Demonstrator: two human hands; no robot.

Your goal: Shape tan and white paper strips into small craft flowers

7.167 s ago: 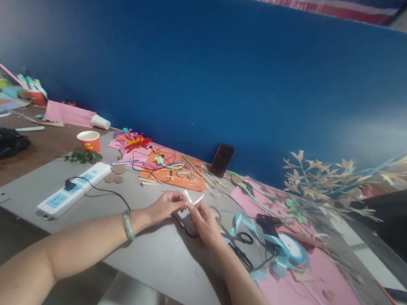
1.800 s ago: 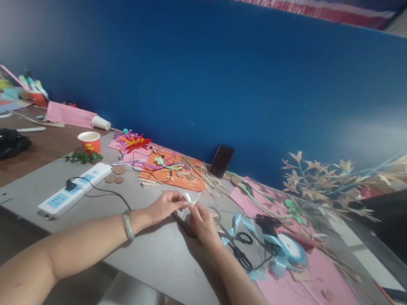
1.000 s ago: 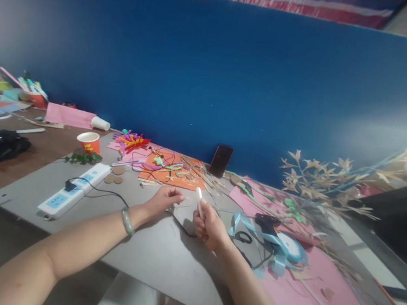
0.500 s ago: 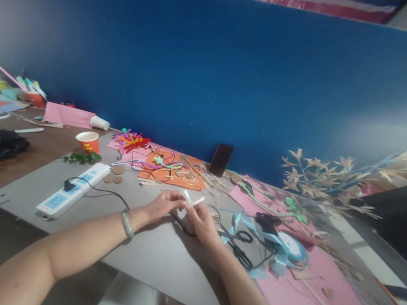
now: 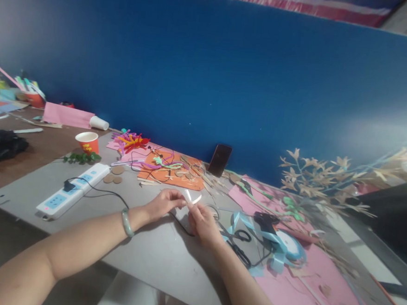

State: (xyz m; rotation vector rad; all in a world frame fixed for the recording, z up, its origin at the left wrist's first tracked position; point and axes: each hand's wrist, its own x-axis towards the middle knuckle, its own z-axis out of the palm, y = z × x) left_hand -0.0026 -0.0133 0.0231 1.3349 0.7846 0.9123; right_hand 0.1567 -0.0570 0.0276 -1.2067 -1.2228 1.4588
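My left hand [image 5: 165, 203] and my right hand [image 5: 202, 222] meet over the grey table [image 5: 148, 251], fingertips pinched together on a small pale strip [image 5: 193, 198] that sticks up between them in a shallow V. A green bangle [image 5: 126, 223] sits on my left wrist. A black cable runs under both hands. Black scissors [image 5: 238, 248] lie just right of my right hand, beside a roll of light blue ribbon [image 5: 280, 246].
A white power strip [image 5: 71, 192] lies at the left with a red paper cup [image 5: 88, 141] behind it. Orange paper [image 5: 174, 171] with scraps, colourful pipe cleaners [image 5: 131, 140], a leaning phone [image 5: 220, 159], pink sheets [image 5: 305, 294] and dried tan branches [image 5: 320, 179] stand before a blue partition.
One second ago my right hand held the strip upright, apart from the left. The hands have come together again and both pinch the strip.
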